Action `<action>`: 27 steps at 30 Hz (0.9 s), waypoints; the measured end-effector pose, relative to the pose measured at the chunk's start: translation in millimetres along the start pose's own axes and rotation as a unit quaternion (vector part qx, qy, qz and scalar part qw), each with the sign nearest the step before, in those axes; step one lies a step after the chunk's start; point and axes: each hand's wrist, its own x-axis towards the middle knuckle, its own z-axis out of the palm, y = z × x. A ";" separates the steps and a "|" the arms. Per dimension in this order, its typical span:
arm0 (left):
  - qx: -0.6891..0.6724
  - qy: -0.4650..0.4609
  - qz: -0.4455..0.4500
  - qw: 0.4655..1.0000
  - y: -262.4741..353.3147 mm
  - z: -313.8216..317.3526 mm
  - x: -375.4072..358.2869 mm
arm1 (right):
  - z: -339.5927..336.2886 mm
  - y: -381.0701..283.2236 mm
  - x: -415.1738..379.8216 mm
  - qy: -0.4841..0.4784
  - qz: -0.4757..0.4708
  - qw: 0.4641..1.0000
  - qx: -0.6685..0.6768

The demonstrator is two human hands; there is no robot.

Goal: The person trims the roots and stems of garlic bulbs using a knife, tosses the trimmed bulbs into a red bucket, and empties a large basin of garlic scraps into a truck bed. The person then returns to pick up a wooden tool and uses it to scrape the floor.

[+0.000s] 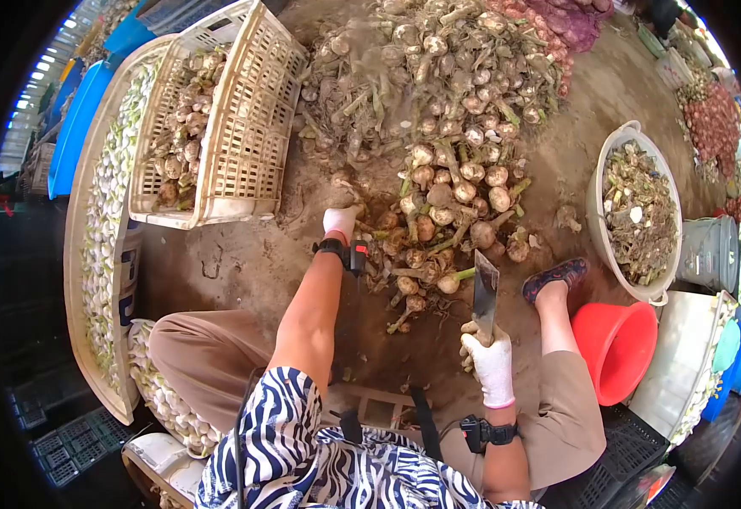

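My left hand (338, 212), in a white glove with soiled fingers, reaches to the near left edge of a heap of bulbs (464, 161). Its fingers curl around a dirty bulb (342, 179), partly lost against the brown floor. The heaped bulbs look like garlic, with stalks, roots and soil on them. Held in my gloved right hand (489, 360) is a knife (485, 293) with a broad blade pointing away from me. Just beyond the blade's left side lies a bulb with a green stalk (455, 281).
At left, a plastic crate (247, 119) holding bulbs rests by a long tray (91, 339) of whitish trimmed bulbs. To the right stand a round tub (598, 212) of trimmings, a red bucket (585, 352) and a grey bucket (710, 254). A purple mesh sack (570, 21) lies behind the heap.
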 end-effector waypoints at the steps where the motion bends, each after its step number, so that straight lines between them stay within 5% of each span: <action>1: -0.095 -0.082 0.004 0.992 1.0 -5.1 -6.2 | -0.3 -1.5 -2.2 -0.001 0.000 1.000 0.001; 4: -0.271 -0.179 0.160 0.932 -8.2 -9.6 -27.1 | 3.3 -5.9 -5.0 -0.001 -0.014 1.000 0.001; 7: -0.219 -0.236 0.148 0.935 8.3 -22.7 -99.4 | 3.3 2.8 -6.6 0.007 -0.037 0.999 -0.021; 11: -0.207 -0.316 0.283 0.881 22.7 -18.4 -185.4 | 4.7 3.0 -13.3 0.070 -0.311 0.912 -0.258; 13: -0.005 -0.353 0.317 0.880 51.5 -35.1 -249.5 | 9.3 -18.8 -31.8 0.076 -0.395 0.868 -0.291; 15: 0.047 -0.334 0.443 0.831 39.4 -26.6 -263.3 | 6.4 -28.2 -44.7 0.080 -0.415 0.823 -0.379; 19: 0.074 -0.319 0.519 0.789 32.1 -28.0 -290.4 | -5.9 -26.3 -62.5 0.087 -0.479 0.766 -0.419; 22: 0.146 -0.220 0.659 0.704 26.3 -30.8 -298.6 | -11.3 -22.9 -73.6 0.068 -0.514 0.736 -0.435; 27: 0.170 -0.250 0.585 0.753 22.3 -38.8 -314.3 | -9.9 0.3 -62.6 0.083 -0.537 0.712 -0.445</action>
